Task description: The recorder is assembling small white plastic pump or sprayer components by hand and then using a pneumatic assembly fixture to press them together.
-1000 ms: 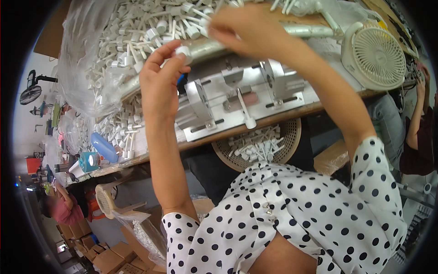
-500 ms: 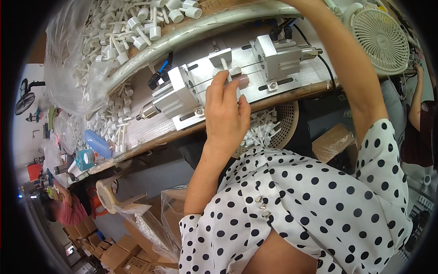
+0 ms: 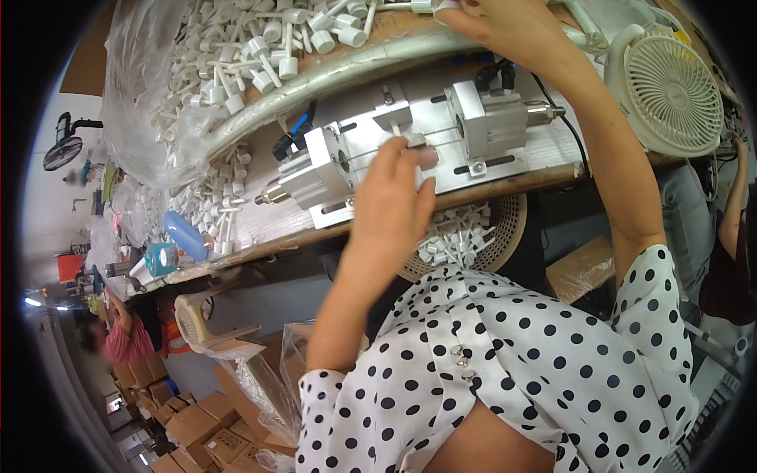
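A silver metal fixture (image 3: 367,162) sits on the bench, with a cylinder block at each end facing inward. In its middle lies a white plastic cap with a thin stem (image 3: 413,141), with a pinkish piece (image 3: 428,157) just beside it. My left hand (image 3: 388,201) has its fingertips on this cap, fingers bent, and partly covers it. Beyond the fixture, at the top edge of the view, my right hand (image 3: 512,27) is closed on another white stemmed cap (image 3: 447,5); part of that hand is cut off.
White stemmed caps (image 3: 260,47) are heaped behind a plastic-wrapped rail (image 3: 315,91). More lie in a round basket (image 3: 516,229) below the bench edge. A fan (image 3: 670,91) stands at right; a blue bottle (image 3: 185,235) lies at left. Another person (image 3: 128,339) is in the left background.
My right hand has come further into view at the top, and a white cap now shows at its fingers. My left hand stays at the cap in the fixture. The view has shifted slightly.
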Motion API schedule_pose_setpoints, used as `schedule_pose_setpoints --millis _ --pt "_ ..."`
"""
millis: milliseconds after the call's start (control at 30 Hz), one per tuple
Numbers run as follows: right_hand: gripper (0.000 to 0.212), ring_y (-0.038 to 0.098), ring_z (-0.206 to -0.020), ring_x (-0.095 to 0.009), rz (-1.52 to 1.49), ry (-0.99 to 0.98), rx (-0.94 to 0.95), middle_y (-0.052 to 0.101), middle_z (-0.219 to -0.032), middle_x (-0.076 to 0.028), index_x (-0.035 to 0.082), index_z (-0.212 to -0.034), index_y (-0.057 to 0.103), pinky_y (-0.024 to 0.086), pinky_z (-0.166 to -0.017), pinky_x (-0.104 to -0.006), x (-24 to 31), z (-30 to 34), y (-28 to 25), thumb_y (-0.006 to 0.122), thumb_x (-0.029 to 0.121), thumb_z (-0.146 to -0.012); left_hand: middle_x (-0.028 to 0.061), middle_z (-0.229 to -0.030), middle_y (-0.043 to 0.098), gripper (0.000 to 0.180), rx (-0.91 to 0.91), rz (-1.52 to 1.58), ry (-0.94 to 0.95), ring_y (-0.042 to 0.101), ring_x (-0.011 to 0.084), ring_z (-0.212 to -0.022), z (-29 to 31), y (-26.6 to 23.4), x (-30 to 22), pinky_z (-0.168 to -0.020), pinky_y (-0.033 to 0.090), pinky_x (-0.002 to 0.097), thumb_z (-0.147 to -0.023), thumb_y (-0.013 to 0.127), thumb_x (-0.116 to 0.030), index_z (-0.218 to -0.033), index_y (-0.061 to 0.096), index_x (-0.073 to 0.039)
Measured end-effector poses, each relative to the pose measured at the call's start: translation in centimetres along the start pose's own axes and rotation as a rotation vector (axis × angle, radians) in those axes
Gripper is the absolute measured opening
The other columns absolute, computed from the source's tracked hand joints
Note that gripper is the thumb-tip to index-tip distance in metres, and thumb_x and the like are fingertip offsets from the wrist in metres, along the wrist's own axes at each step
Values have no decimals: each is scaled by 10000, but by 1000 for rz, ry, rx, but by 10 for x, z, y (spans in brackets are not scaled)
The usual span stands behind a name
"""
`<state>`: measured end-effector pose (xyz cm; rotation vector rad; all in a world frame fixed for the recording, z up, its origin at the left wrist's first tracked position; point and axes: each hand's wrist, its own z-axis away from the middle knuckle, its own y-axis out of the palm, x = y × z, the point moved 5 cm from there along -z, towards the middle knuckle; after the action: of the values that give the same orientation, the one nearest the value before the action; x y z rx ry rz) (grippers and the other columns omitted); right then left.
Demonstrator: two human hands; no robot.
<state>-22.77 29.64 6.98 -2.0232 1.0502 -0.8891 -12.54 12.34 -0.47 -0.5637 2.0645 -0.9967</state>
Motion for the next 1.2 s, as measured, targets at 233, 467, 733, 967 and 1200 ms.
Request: schedule_pose_setpoints --millis 233,467,733,967,1200 --pt "162 572 -806 -253 -483 -488 39 581 -872 -92 16 -783 582 475 -674 -330 70 85 10 664 119 -688 109 -736 574 138 -461 -221 32 556 249 -659 -87 -85 74 -610 435 345 -715 610 -128 -816 630 -37" --pt "161 540 -718 -232 -283 -612 38 500 -718 -73 27 -669 514 455 -692 -337 88 91 53 649 105 -629 139 -841 572 166 -262 -477 -42 565 290 -737 -118 -70 114 -678 448 375 -715 594 -145 -846 640 -54" --pt "207 556 -781 -246 -346 -596 230 526 -795 -70 56 -808 533 465 -689 -347 91 77 46 660 124 -658 57 -946 532 188 -361 288 -212 541 91 -740 -44 -92 66 -656 466 206 -783 619 -51 -950 622 34" --pt "206 581 -821 -334 -9 -337 142 610 -858 -177 38 -923 632 455 -742 -392 10 -31 31 500 92 -776 89 -987 527 255 -242 299 -101 539 130 -722 12 -27 2 -590 473 230 -670 661 6 -922 621 8" --pt "247 586 -808 -327 -260 -295 273 615 -831 -183 54 -978 620 457 -749 -374 27 -8 10 545 141 -758 139 -1011 532 227 -163 35 -12 577 238 -755 10 6 8 -616 474 307 -701 631 -21 -919 584 25"
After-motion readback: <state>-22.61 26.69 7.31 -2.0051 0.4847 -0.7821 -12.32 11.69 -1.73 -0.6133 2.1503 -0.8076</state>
